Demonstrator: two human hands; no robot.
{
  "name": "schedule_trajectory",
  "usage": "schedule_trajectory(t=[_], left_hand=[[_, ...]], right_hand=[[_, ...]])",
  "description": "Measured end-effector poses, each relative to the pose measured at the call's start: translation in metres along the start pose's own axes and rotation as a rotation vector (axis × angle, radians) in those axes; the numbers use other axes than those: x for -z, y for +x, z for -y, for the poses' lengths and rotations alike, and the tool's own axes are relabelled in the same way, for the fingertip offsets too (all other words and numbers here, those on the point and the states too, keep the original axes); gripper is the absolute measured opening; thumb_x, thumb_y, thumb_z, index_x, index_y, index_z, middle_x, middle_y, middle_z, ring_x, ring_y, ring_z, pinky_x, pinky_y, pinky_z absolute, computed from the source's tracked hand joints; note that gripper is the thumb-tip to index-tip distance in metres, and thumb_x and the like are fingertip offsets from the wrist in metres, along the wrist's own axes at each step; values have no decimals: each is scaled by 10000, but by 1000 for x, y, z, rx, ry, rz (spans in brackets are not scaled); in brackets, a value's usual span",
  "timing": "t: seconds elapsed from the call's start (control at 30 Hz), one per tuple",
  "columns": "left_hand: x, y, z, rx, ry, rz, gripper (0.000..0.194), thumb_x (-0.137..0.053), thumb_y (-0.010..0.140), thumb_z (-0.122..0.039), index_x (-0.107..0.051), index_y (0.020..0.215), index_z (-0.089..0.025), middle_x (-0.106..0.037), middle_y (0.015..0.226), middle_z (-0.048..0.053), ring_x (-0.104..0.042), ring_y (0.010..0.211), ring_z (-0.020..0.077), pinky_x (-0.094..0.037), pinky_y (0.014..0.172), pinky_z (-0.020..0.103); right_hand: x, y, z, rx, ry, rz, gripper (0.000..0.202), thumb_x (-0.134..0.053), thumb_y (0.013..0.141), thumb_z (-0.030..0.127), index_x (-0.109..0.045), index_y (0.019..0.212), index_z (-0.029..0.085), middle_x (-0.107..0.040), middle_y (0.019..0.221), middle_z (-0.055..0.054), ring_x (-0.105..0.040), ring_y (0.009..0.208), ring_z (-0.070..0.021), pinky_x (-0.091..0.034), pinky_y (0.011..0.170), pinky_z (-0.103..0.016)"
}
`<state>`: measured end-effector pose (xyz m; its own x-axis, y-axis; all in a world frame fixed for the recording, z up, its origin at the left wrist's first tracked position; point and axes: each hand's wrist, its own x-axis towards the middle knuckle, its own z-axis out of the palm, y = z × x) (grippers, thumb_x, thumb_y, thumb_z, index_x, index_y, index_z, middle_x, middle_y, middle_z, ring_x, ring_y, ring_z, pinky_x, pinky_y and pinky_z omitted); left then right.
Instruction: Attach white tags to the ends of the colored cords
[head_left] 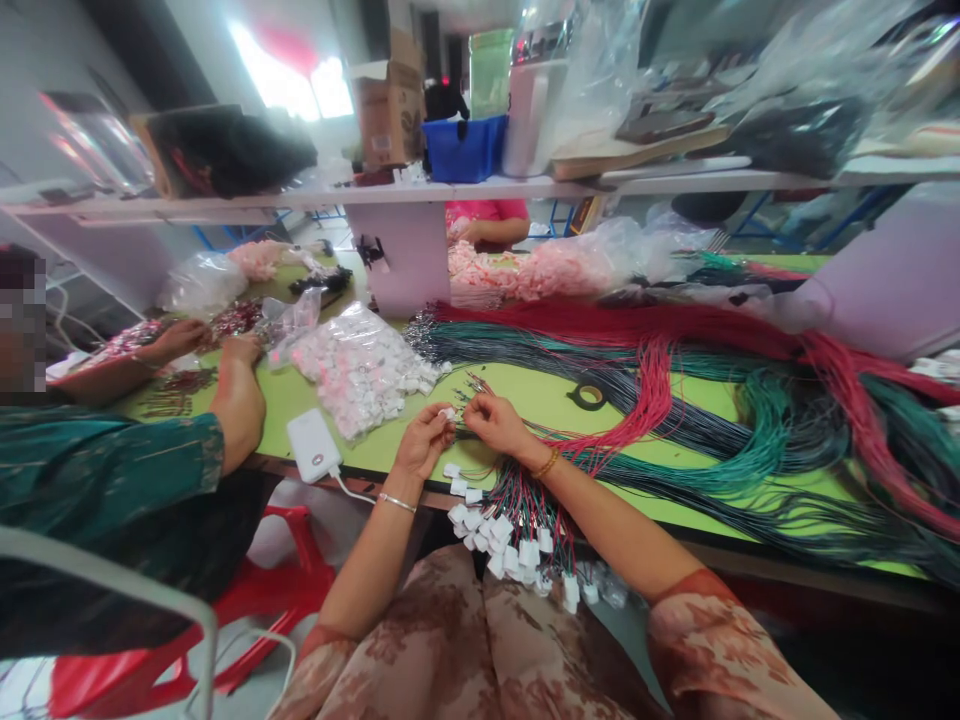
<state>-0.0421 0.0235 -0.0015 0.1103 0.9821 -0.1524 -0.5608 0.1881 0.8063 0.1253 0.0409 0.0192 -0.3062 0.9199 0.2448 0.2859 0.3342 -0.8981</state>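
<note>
Pinched in my left hand (426, 440) is a small white plastic connector (448, 413). Close beside it, my right hand (495, 422) is closed on thin wires whose tips point toward the connector; the exact contact is hidden by the fingers. Loose wire ends (475, 383) lie just beyond my right fingers. Below my hands, a bunch of wires with white connectors (491, 530) on their ends hangs over the table's front edge. A clear bag of white connectors (360, 370) lies behind my left hand.
Long bundles of red wires (652, 390), green wires (772, 430) and black wires (697, 430) cover the right side. A roll of black tape (587, 396) and a white power bank (313, 446) lie on the green table. A co-worker's arm (238, 400) works at left; another person (495, 220) sits opposite.
</note>
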Motion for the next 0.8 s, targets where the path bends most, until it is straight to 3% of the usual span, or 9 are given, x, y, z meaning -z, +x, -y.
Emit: schedule_trajectory(t=[0.13, 0.33, 0.5, 0.67, 0.8], left_hand=[[-4, -4, 4, -20, 88, -6, 320, -825, 611, -222, -689, 887, -137, -645, 706, 7, -546, 570, 63, -418, 547, 188], [-10, -8, 15, -41, 84, -95, 314, -823, 592, -268, -693, 841, -127, -645, 713, 16, -559, 585, 67, -410, 541, 179], [-13, -14, 18, -54, 154, -133, 299, -802, 594, -301, -694, 810, -125, -623, 654, 7, -517, 535, 60, -369, 499, 180], [-9, -20, 7, -42, 211, -157, 224, -738, 584, -255, -696, 757, -118, -627, 636, 12, -476, 469, 49, -308, 447, 183], [-2, -20, -1, 1, 240, -188, 129, -671, 556, -201, -666, 657, -121, -610, 578, 5, -406, 403, 35, -202, 396, 185]], right_hand=[[-3, -2, -2, -25, -51, 23, 142, -561, 747, 276, -538, 666, 162, -492, 556, 40, -389, 503, -80, -295, 493, -216], [-3, -9, -3, 71, -185, 80, 178, -507, 816, 248, -555, 671, 156, -539, 601, 13, -410, 539, -89, -293, 530, -225], [-8, -13, -6, 57, -291, 78, 199, -546, 795, 239, -515, 614, 163, -502, 553, 19, -378, 509, -92, -257, 514, -232], [11, 4, -18, 48, -250, 99, 242, -470, 860, 286, -599, 707, 150, -589, 648, -3, -486, 596, -115, -350, 580, -225], [24, 14, -22, -52, -527, 159, 132, -543, 797, 229, -653, 783, 157, -664, 758, -34, -554, 677, -148, -374, 634, -240]])
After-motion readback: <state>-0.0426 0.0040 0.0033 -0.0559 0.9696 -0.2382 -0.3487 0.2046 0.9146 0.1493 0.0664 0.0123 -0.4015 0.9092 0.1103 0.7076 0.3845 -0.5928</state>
